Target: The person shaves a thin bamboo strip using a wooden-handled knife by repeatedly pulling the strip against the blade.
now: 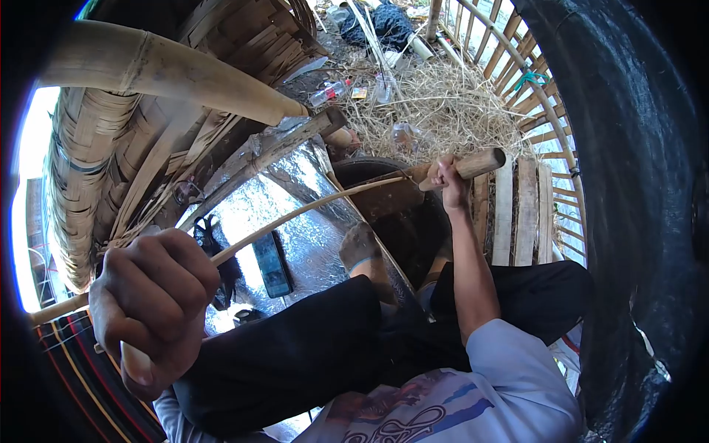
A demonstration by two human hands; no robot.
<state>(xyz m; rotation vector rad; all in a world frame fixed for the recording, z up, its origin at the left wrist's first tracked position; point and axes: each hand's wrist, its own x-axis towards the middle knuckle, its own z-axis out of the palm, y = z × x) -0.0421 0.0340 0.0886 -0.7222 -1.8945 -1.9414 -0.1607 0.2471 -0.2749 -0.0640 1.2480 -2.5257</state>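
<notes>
My left hand point(151, 303), large and close on the left side, is closed in a fist around a thin bamboo strip point(295, 214). The strip slants up to the right and meets the tool beside my right hand point(449, 183). That hand is wrapped around a thick, round wooden handle point(480, 164) with a dark end. A brown, flat part point(391, 199) lies below the strip near the handle; I cannot tell whether it is a blade joined to it. My legs are bent, and a bare foot point(360, 247) shows between the hands.
A phone point(272, 266) lies on a shiny silver sheet point(314, 177) beside a black crumpled item point(214, 255). A thick bamboo pole point(185, 74) crosses the upper left near woven bamboo point(96, 177). Straw point(458, 103) and plastic bottles point(330, 92) lie ahead; black sheeting point(620, 184) hangs right.
</notes>
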